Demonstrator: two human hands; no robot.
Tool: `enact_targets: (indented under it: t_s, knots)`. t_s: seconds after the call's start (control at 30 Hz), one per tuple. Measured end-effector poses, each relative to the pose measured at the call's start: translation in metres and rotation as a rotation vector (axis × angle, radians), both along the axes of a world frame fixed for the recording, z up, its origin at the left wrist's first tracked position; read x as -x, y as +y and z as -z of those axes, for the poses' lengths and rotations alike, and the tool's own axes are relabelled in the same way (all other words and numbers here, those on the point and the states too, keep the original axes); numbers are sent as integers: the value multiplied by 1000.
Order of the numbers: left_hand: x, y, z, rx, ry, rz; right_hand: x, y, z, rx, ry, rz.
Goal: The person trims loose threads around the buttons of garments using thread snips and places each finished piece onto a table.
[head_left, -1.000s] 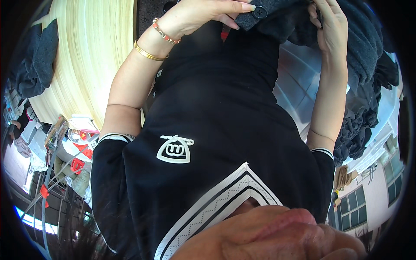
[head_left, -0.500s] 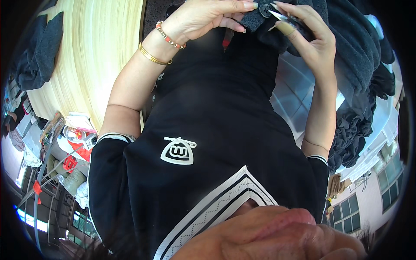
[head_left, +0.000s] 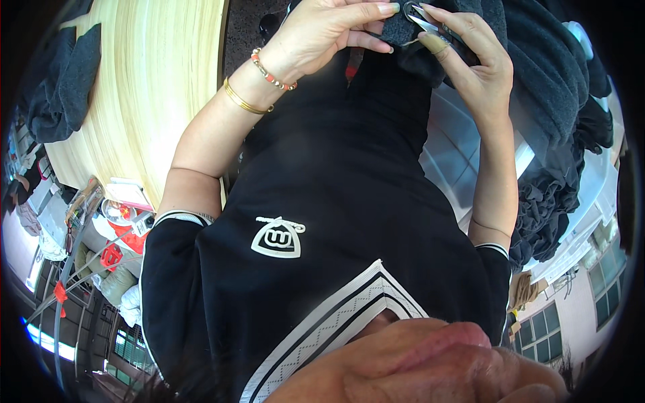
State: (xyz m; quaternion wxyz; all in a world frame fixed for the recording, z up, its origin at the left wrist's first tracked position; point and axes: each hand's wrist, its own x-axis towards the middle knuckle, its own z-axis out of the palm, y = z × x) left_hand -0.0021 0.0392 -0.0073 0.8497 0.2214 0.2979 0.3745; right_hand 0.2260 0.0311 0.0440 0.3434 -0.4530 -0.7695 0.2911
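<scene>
At the top edge, my left hand (head_left: 329, 30) pinches the edge of a dark grey fabric garment (head_left: 399, 31) between thumb and fingers. A dark round button (head_left: 410, 9) sits on this edge, close to my left fingertips. My right hand (head_left: 480, 64) is closed around small thread snips (head_left: 422, 21), whose bright pointed blades reach the button. A tan cover wraps my right thumb. A short pale thread end (head_left: 410, 43) shows below the blades. Part of the snips is hidden by my right fingers.
A pale wooden table (head_left: 148, 87) is on the left, with a dark grey cloth (head_left: 64, 80) at its far left. Translucent plastic (head_left: 450, 134) lies to my right, beside a heap of dark fabric (head_left: 547, 208). Bags and metal rods (head_left: 74, 269) stand at lower left.
My left hand has shifted slightly right and nearer. My right hand has moved a little left, bringing the blade tips closer over the button.
</scene>
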Motion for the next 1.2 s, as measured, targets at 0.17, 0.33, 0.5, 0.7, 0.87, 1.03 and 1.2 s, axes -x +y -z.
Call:
enact_targets:
  t_s: [0.17, 0.33, 0.5, 0.7, 0.87, 1.03, 1.2]
  knots:
    - [-3, -3, 6, -29, -16, -41, 3, -3, 1, -18, 4, 42]
    - [-4, -3, 2, -32, 20, -47, 1, -1, 3, -21, 25, 16]
    - [-3, -2, 1, -28, 15, -49, 4, -3, 3, 10, 63, 39]
    - [-3, -2, -2, -41, 5, -39, 4, -3, 4, 26, 113, 39]
    - [0, 1, 7, -70, -22, -32, 4, -3, 1, 26, 67, 32]
    - [-2, 1, 1, -74, 12, -46, 5, -4, 1, 56, 58, 48]
    - [-4, 1, -1, -81, 23, -65, 6, -4, 2, 14, 55, 63]
